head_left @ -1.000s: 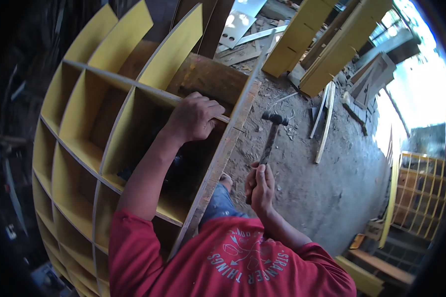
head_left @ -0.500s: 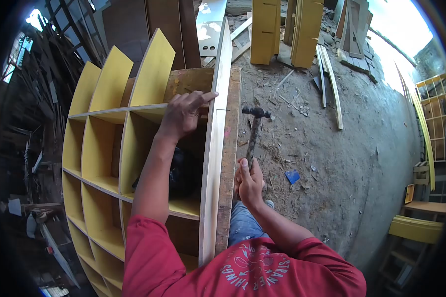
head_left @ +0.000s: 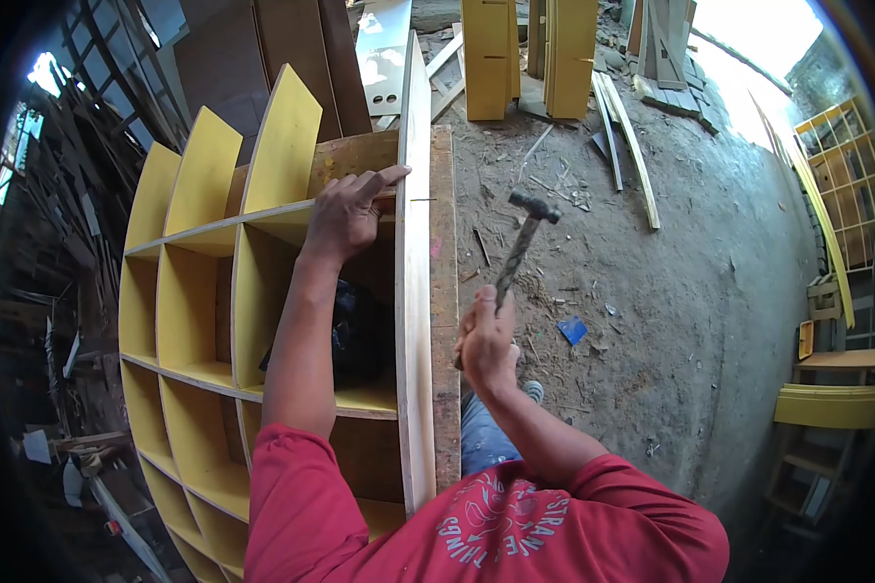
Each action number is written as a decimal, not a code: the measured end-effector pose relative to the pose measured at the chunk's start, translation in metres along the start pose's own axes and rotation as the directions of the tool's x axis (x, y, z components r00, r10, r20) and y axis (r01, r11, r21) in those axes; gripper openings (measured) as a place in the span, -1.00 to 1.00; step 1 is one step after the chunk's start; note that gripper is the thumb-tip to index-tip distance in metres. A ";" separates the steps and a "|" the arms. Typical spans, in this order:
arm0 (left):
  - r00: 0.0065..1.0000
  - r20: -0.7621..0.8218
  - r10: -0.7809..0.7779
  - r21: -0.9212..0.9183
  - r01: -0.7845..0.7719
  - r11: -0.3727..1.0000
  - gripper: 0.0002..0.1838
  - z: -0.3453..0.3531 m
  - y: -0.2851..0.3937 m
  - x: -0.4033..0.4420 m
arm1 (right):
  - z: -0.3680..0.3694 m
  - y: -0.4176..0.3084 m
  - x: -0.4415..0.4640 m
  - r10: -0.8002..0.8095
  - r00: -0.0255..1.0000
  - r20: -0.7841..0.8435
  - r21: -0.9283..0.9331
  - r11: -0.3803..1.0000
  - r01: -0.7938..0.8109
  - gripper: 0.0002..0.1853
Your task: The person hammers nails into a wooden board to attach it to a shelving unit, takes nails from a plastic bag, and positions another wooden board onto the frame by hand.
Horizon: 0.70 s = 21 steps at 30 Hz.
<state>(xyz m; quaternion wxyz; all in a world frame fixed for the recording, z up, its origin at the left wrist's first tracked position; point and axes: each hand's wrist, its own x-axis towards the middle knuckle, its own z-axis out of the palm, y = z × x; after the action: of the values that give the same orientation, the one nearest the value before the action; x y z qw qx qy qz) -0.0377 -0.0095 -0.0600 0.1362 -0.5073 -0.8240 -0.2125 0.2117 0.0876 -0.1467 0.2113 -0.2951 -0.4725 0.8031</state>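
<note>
My right hand is wrapped round the handle of a hammer, whose head is raised to the right of a long pale side board. A thin nail sticks out sideways from that board. My left hand grips the end of a yellow shelf board where it meets the side board. Its index finger stretches across to touch the side board, while the other fingers curl down, partly hidden. Both boards belong to a yellow wooden shelf frame with several square compartments.
Under the frame runs a worn wooden bench. Yellow panels stand at the back, near loose wood strips on the dirt floor. A blue scrap lies among debris. A dark bag sits inside one compartment.
The hammer has swung up and away from the nail to the right, its head now tilted. My left hand keeps its place on the frame. The whole view has shifted slightly.
</note>
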 end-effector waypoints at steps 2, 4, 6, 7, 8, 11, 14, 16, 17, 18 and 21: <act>1.000 -0.006 0.003 -0.007 -0.003 1.000 -0.21 0.000 0.001 0.002 | 0.009 0.012 -0.002 -0.003 0.995 0.098 -0.140 0.990 0.017 -0.70; 1.000 -0.011 0.006 0.003 -0.006 1.000 -0.22 0.003 0.000 0.002 | 0.009 0.005 -0.005 0.055 0.989 0.136 -0.064 0.997 -0.046 -0.69; 1.000 -0.009 0.010 0.016 -0.010 1.000 -0.23 0.003 -0.001 0.001 | 0.005 -0.030 -0.008 0.065 0.996 0.055 -0.005 0.998 -0.065 -0.69; 1.000 -0.010 0.012 0.022 -0.011 1.000 -0.24 0.002 -0.001 0.001 | -0.001 -0.027 -0.005 -0.014 1.000 -0.018 0.028 0.999 0.015 -0.69; 1.000 -0.013 0.013 0.027 -0.012 1.000 -0.25 0.003 -0.001 0.001 | 0.002 -0.025 -0.005 -0.006 0.998 -0.065 0.100 0.995 0.013 -0.69; 1.000 -0.022 0.015 0.026 -0.014 1.000 -0.26 0.004 -0.001 0.001 | 0.016 -0.003 -0.009 0.053 0.997 0.057 -0.069 0.996 -0.049 -0.72; 1.000 -0.009 0.009 0.039 -0.009 0.999 -0.27 0.002 0.002 0.001 | 0.014 -0.002 -0.010 0.131 0.977 0.167 0.029 0.990 -0.137 -0.71; 1.000 -0.016 0.016 0.046 -0.015 0.999 -0.26 0.002 0.000 0.001 | 0.012 -0.008 -0.004 0.013 0.998 -0.053 0.135 0.991 -0.005 -0.71; 1.000 -0.024 0.018 0.048 -0.017 0.999 -0.26 0.003 -0.001 0.001 | 0.012 -0.010 -0.001 -0.042 0.985 -0.167 0.172 0.983 0.071 -0.71; 1.000 -0.022 0.010 0.043 -0.009 0.999 -0.26 0.002 -0.001 0.000 | 0.016 -0.008 -0.003 -0.003 0.991 -0.135 0.174 0.984 0.026 -0.71; 1.000 -0.021 -0.002 0.033 0.002 0.999 -0.25 0.004 0.001 0.003 | 0.022 -0.010 -0.006 0.069 0.997 -0.021 0.132 0.989 -0.065 -0.69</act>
<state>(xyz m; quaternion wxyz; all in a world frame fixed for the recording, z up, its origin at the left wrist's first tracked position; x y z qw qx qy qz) -0.0383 -0.0052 -0.0618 0.1529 -0.5019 -0.8265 -0.2041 0.2021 0.0743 -0.1274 0.2090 -0.3063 -0.4057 0.8354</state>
